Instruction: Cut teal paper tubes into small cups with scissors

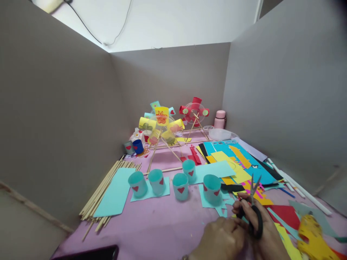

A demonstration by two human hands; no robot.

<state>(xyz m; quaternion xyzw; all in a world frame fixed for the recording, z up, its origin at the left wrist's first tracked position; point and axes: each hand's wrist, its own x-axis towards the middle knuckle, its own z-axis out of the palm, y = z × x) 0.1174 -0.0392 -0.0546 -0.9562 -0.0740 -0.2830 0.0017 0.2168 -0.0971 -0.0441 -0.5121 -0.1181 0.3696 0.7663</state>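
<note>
My right hand [264,220] holds a pair of scissors [252,187] with black handles, blades pointing up and spread slightly apart. Close against it, my left hand [222,234] is closed with its fingers curled; whatever it pinches, if anything, is hidden. Just beyond the hands stands a light-blue paper cup [211,189] with red hearts, on light-blue paper scraps [219,208]. More such cups stand in a row to the left, among them a heart-marked cup [180,187] and a leftmost cup [137,185].
Bamboo sticks [104,191] lie at left under a light-blue sheet [116,193]. Behind stand a yellow-cupped wheel model [162,121] and a red one [195,112]. Coloured paper [244,162], a yellow tool [311,234] and a pink bottle [219,120] are at right. A phone-like dark object [89,252] lies in front.
</note>
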